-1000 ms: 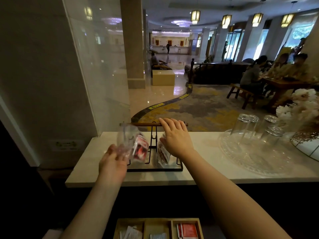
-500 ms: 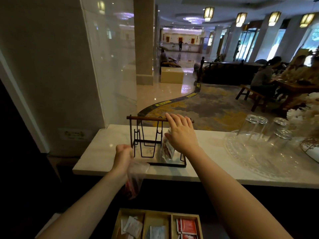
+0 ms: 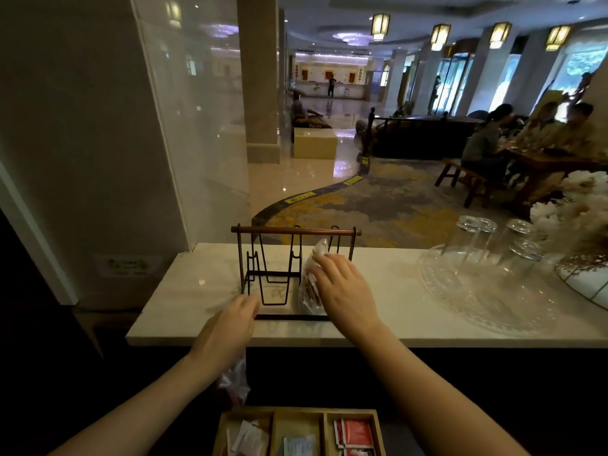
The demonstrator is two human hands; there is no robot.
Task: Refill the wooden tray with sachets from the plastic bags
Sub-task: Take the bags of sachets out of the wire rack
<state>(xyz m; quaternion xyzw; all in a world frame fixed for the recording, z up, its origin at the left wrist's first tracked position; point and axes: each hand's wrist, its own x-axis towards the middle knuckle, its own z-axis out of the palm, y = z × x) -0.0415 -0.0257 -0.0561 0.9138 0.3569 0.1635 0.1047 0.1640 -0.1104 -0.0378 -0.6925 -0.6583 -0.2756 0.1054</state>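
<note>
head view, looking forward and down over a pale stone counter (image 3: pixel 378 327) with a hotel lobby beyond; a black wire rack (image 3: pixel 289 274) with a wooden top rail stands on the counter; its left slots are bare; a plastic bag of sachets (image 3: pixel 311 284) leans in its right slot; the right hand (image 3: pixel 345 291) lies against that bag, fingers spread and fairly straight, touching more than clutching it, grip apart; the left hand (image 3: pixel 227 330) sits at the counter's near edge just in front of the rack, its grip curled round the top of a second plastic bag (image 3: pixel 234 381) that hangs below the counter edge, red sachets dimly visible inside; the wooden tray (image 3: pixel 297 414) is at the bottom of the view, below the counter, directly under the hanging bag; its left compartment holds white sachets, the middle one pale bluish sachets, the right one red sachets (image 3: pixel 357 432); upturned drinking glasses (image 3: pixel 473 238) stand on a clear platter to the right, well apart from both hands.

risks, as a judgement: the hanging bag is slack, and i cannot tell whether its mouth is open; if tipped carelessly, sachets may spill past the tray or into the wrong compartment; pulling the second bag with so light a touch may drag or topple the light rack; dim light makes sorting errors likelier.
</note>
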